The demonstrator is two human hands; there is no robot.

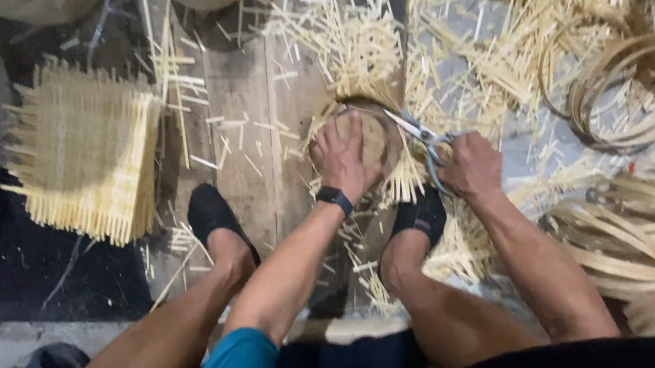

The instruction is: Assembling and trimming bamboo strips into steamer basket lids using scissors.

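Here the round woven bamboo piece (367, 135) sits on the floor between the feet. Left hand (343, 158) presses flat on top of it, fingers spread; right hand (467, 165) is closed around shears (420, 135) at its right rim. Likely light, springy, splintery; best steadied from above, clear of the protruding strip ends.

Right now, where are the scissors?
Head view, right of centre: the scissors are in the right hand, blades at the round woven piece under the left hand.
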